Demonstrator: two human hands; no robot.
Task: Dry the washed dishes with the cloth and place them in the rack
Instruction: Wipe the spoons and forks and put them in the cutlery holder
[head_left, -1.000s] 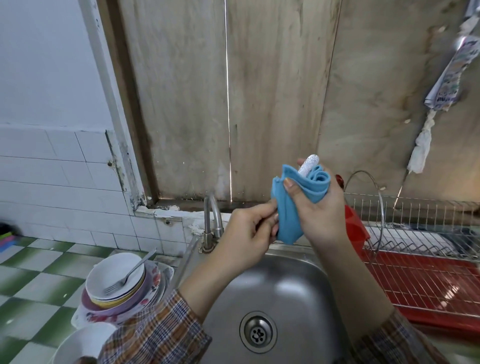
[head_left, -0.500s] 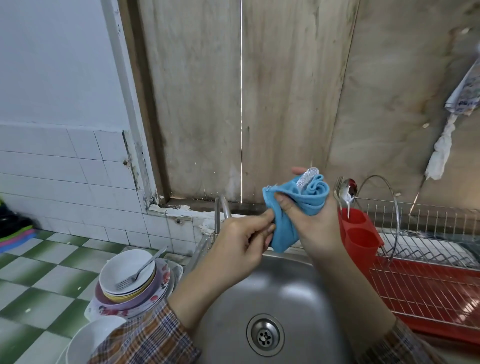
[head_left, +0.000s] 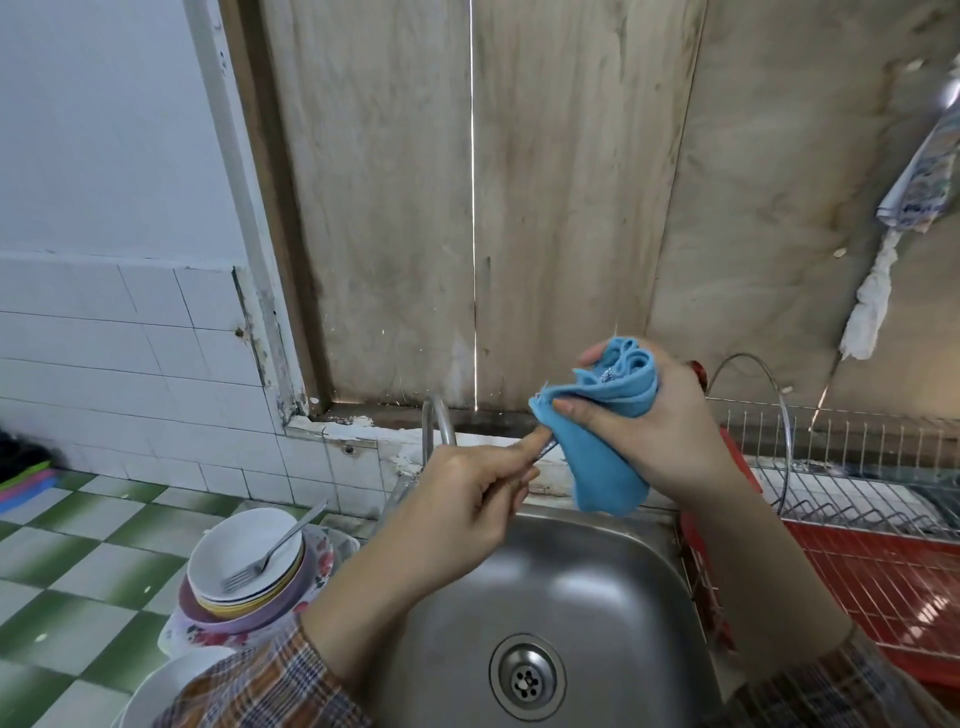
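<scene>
One cloth (head_left: 597, 457) in right hand (head_left: 670, 436) — one utensil (head_left: 546, 448) pinched by left hand (head_left: 467, 493)

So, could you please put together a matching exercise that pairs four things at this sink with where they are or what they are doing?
Things:
1. blue cloth
2. fork
3. dish rack
4. left hand

Places or states:
A. lies in the top white bowl of the stack
B. stands to the right of the sink
C. gripped by the right hand
D. pinches the handle of the metal utensil

Pairs: 1-C, 2-A, 3-B, 4-D.
</scene>
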